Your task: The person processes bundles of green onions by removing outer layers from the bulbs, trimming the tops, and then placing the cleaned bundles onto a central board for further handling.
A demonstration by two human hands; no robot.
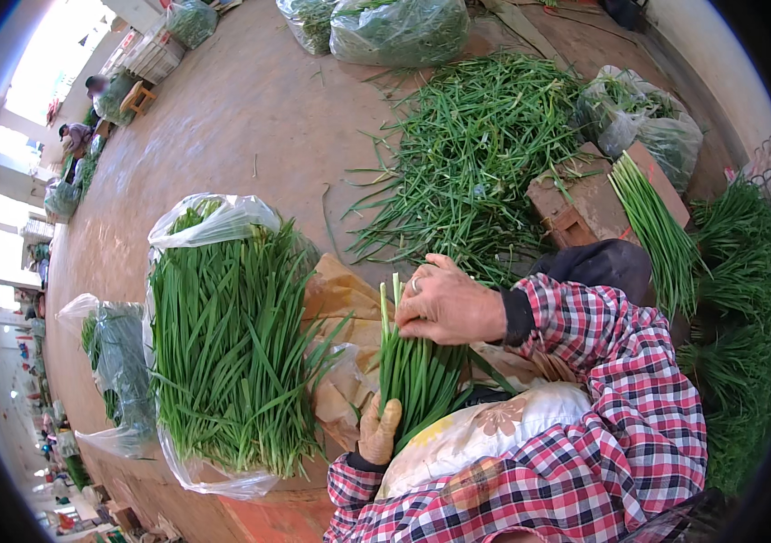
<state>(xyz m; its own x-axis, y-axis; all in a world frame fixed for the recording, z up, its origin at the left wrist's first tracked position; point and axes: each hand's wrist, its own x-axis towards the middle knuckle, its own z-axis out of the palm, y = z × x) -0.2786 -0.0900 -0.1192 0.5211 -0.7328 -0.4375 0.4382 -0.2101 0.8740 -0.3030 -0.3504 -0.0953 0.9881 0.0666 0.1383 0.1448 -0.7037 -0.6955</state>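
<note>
While leafy bundle (pixel 422 376) lies between, left hand (pixel 379 433) clasping it below, right hand (pixel 453 303) pinching its top

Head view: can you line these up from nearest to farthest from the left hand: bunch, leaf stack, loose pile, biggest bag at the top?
1. Bunch, touching the left hand
2. Leaf stack, to its left
3. Loose pile, ahead on the floor
4. Biggest bag, at the top edge

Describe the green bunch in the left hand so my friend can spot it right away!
Find the checked shirt at the lower right, then follow its sleeves to the left hand and right hand. The green bunch is between them, pale stalks poking up. Unlike the big bagged stack on its left or the messy heap beyond, it's small and hand-held.
</note>
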